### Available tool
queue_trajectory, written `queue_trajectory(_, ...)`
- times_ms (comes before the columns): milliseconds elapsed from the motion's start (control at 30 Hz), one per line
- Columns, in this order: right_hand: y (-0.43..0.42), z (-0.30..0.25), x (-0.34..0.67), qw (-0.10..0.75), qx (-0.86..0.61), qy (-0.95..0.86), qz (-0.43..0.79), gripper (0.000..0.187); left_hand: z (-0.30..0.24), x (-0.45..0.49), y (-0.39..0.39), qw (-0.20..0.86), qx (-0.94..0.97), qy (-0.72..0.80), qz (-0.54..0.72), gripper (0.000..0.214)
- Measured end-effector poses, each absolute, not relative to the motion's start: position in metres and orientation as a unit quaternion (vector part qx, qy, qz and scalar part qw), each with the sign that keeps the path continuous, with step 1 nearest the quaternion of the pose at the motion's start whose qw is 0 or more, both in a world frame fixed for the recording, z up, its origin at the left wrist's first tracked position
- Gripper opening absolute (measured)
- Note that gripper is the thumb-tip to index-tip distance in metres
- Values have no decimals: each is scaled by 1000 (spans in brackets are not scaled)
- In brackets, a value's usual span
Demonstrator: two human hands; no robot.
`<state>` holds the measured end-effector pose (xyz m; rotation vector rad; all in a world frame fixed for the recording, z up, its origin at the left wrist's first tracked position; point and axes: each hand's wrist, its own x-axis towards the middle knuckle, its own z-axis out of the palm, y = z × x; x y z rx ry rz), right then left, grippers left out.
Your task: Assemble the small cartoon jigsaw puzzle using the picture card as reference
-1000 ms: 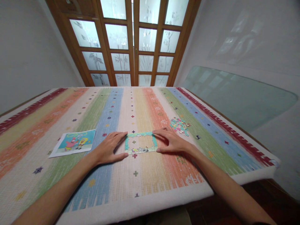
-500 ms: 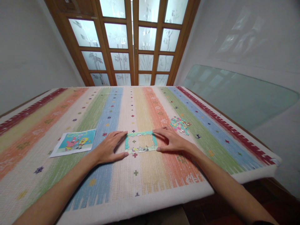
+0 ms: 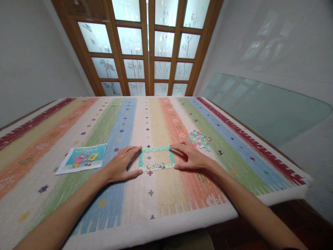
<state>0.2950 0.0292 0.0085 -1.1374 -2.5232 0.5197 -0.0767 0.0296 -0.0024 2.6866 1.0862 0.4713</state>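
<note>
Your left hand (image 3: 121, 165) lies open and flat on the desk (image 3: 145, 232), palm down. Its fingertips (image 3: 137, 149) reach the left short side of the puzzle frame (image 3: 155, 167), and the thumb points at the frame's near left corner. Your right hand (image 3: 191, 158) mirrors it on the other side, also open and gripping nothing, with its fingers against the right short side and its thumb near the right near corner.

The frame sits between your two hands, flat on the striped cloth (image 3: 166, 118), a little in from the desk's near edge and about mid-width. It is a closed rectangle of joined edge pieces with a bare middle where the cloth shows through. Its long axis runs left to right, across the stripes and roughly parallel to the near edge. The teal long side faces away from you, and the busier, many-coloured long side faces you.

A heap of loose puzzle pieces (image 3: 199, 138) lies just beyond your right hand, further back and to the right, apart from the frame. A cartoon reference picture (image 3: 82, 158) lies flat, well to the left of your left hand. At the far end of the desk stand wooden doors with frosted panes (image 3: 151, 48). A large sheet of glass (image 3: 260, 104) leans against the wall on the right.
</note>
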Motion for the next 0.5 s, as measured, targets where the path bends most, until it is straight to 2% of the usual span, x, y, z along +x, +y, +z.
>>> queue_trajectory(500, 29, 8, 295, 164, -407, -880, 180, 78, -4, -78, 30, 112, 906, 375, 160, 82)
